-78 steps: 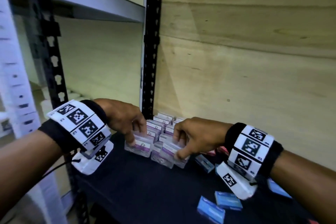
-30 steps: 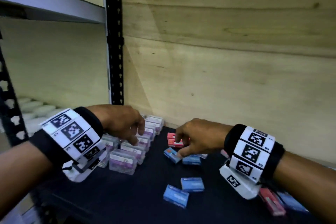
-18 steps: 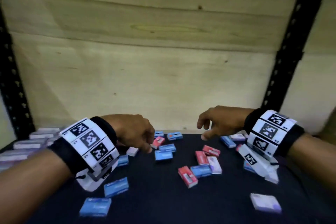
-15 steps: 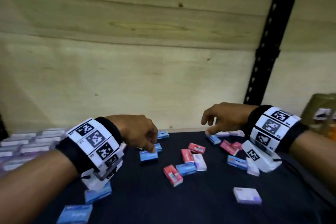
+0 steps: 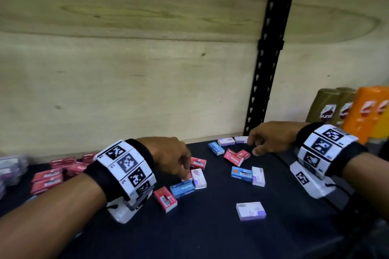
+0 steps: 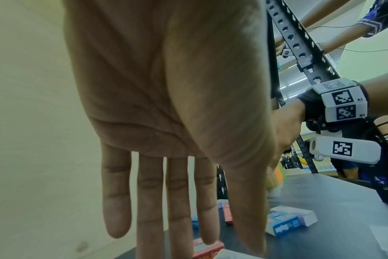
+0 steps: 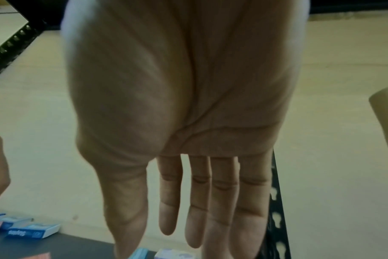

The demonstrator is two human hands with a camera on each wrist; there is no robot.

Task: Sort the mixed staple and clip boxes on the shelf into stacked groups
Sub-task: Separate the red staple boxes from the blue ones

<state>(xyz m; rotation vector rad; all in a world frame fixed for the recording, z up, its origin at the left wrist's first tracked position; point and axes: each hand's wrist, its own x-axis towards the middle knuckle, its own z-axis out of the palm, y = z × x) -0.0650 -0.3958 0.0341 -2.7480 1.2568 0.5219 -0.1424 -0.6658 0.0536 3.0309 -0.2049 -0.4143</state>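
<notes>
Head view: both hands hang over the dark shelf [image 5: 210,237], left hand [image 5: 168,153] at 9 o'clock above a white box [image 5: 199,178], right hand [image 5: 267,140] at 2 o'clock by a red box [image 5: 233,157].

Left wrist: fingers [image 6: 177,201] straight, nothing held, blue staple box [image 6: 284,225] at 4 o'clock.

Right wrist: fingers [image 7: 222,201] straight, nothing gripped either.

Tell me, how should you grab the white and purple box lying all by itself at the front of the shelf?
The lone white and purple box lies flat on the dark shelf with bare shelf all round it. Probably best to come straight down from above and pinch its two long sides between thumb and fingers. The right hand looks nearer and holds nothing, its fingers straight.
</notes>
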